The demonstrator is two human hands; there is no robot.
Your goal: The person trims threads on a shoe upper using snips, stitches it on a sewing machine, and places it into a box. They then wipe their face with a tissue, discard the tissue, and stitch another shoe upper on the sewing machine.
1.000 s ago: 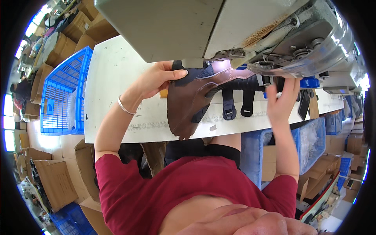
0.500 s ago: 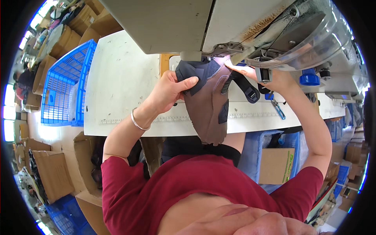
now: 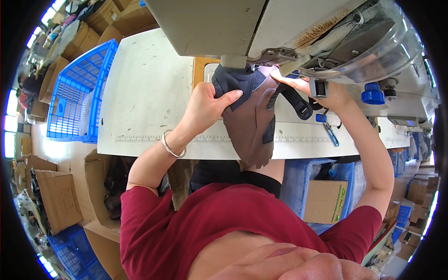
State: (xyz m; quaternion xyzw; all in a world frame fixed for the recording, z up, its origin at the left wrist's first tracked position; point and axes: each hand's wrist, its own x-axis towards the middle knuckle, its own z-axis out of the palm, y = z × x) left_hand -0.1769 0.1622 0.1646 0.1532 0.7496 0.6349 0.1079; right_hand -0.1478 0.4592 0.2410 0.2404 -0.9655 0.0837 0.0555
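A brown shoe upper (image 3: 249, 128) with a dark padded lining and a toothed lower end hangs over the table's near edge. Its top lies beneath the head of a sewing machine (image 3: 214, 28). My left hand (image 3: 212, 102) is closed on the dark lining at the upper's left side, thumb on top. On the right, my right hand (image 3: 322, 91) reaches in behind a machine part and pinches the edge near the stitching spot; most of its fingers are hidden. A black strap with a buckle (image 3: 303, 110) hangs from the upper's right side, close to this hand.
The white table (image 3: 144, 93) carries a printed ruler strip along its front. Small blue-handled thread snips (image 3: 332, 135) lie at right. A blue crate (image 3: 77, 98) stands left of the table. Cardboard boxes (image 3: 58, 198) sit lower left; a blue bin (image 3: 296, 186) is below the table.
The view has shifted slightly. The shoe upper's hanging end has risen a little, and both hands keep nearly the same places on it.
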